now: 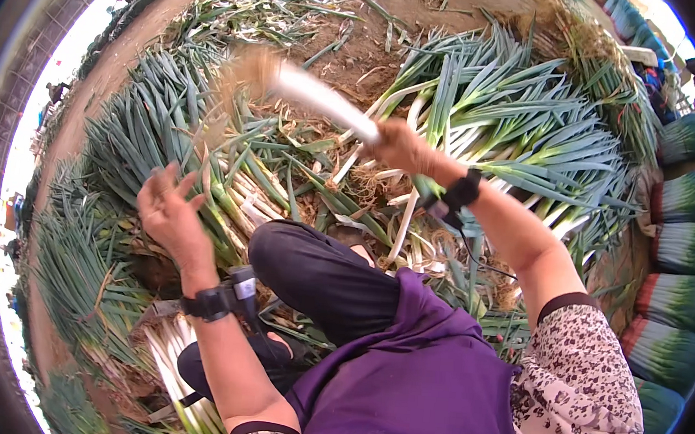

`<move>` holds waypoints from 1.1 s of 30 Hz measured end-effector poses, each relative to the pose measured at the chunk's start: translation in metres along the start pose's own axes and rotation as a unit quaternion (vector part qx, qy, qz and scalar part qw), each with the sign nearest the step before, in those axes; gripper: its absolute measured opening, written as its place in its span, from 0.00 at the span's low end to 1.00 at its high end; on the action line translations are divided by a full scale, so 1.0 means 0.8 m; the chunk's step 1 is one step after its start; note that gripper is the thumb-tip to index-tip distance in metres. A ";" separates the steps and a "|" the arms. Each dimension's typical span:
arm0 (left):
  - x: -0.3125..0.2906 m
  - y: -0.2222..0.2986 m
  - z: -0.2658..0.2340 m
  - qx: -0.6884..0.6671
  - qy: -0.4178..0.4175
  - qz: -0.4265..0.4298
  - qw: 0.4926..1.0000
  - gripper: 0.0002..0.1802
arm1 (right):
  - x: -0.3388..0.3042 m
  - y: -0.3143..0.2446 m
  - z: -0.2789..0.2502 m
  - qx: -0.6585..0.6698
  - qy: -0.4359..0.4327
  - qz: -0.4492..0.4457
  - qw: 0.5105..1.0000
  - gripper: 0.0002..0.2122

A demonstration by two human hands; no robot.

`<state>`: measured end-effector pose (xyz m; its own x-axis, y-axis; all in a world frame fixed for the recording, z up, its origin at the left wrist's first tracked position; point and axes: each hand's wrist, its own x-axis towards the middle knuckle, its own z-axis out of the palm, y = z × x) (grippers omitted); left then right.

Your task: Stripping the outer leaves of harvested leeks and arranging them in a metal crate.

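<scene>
My right hand (399,146) is closed around a leek (324,99). Its white stalk points up and left, and the brown roots at its far end are smeared by motion. Over on the left, my left hand (170,213) is raised with its fingers apart and nothing visible in it. Just beyond that hand lies a pile of leeks (148,103) with blue-green leaves. Pale stalks (255,193) show at the near side of this pile. A second, larger heap of leeks (526,125) spreads out beyond and right of my right hand, white ends toward me.
Loose leaves and roots litter the brown ground (360,55). More leeks (75,253) lie along the left, and white stalks (177,359) lie beside my leg. Packed leek bundles (671,300) line the right side. My bent knee (280,248) sits between my arms.
</scene>
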<state>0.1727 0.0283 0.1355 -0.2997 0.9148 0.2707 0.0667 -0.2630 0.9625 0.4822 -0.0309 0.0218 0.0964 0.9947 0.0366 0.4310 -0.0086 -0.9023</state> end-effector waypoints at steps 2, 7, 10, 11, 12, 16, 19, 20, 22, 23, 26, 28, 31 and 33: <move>0.005 -0.033 -0.030 0.117 0.013 0.026 0.993 0.27 | 0.031 -0.081 -0.043 0.084 -0.005 -0.063 0.995 0.14; -0.081 -0.068 0.024 0.006 -0.288 -0.085 0.954 0.51 | 0.063 -0.215 -0.102 0.188 0.000 -0.155 0.970 0.15; -0.094 -0.041 0.067 0.065 -0.353 0.076 0.930 0.71 | 0.049 -0.278 -0.096 0.298 -0.060 -0.201 0.931 0.15; -0.098 -0.026 0.081 0.080 -0.358 0.113 0.923 0.74 | 0.042 -0.293 -0.094 0.328 -0.088 -0.229 0.912 0.15; -0.105 -0.014 0.097 0.060 -0.351 0.127 0.926 0.74 | 0.037 -0.305 -0.092 0.358 -0.116 -0.254 0.891 0.15; -0.101 0.023 0.115 0.048 -0.288 0.206 0.934 0.59 | -0.003 -0.351 -0.094 0.445 -0.186 -0.306 0.821 0.17; -0.074 0.028 0.101 0.157 -0.138 0.344 0.916 0.47 | -0.026 -0.347 -0.113 0.397 -0.062 -0.355 0.844 0.16; -0.060 0.032 0.091 0.208 -0.113 0.368 0.899 0.50 | -0.038 -0.340 -0.118 0.373 -0.015 -0.370 0.851 0.17; -0.037 0.040 0.062 0.272 -0.079 0.379 0.881 0.52 | -0.056 -0.317 -0.124 0.384 0.058 -0.372 0.843 0.18; -0.027 0.045 0.051 0.295 -0.055 0.423 0.855 0.50 | -0.066 -0.308 -0.131 0.413 0.056 -0.361 0.834 0.17; 0.004 0.061 -0.009 0.360 0.015 0.537 0.763 0.44 | -0.063 -0.252 -0.149 0.495 0.064 -0.288 0.817 0.14; 0.016 0.083 -0.065 0.422 0.038 0.573 0.702 0.42 | -0.047 -0.214 -0.140 0.637 0.078 -0.190 0.743 0.10; 0.020 0.110 -0.162 0.497 0.048 0.577 0.646 0.42 | -0.003 -0.161 -0.110 0.735 0.022 -0.086 0.673 0.08; 0.015 0.123 -0.227 0.555 0.057 0.565 0.608 0.40 | 0.027 -0.164 -0.056 0.737 0.058 -0.023 0.673 0.08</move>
<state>0.0030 -0.0419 0.2301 0.4755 0.2978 0.8278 0.8728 -0.2776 -0.4015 0.4680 -0.0131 0.1598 0.2200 0.9749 0.0347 -0.9139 0.2185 -0.3422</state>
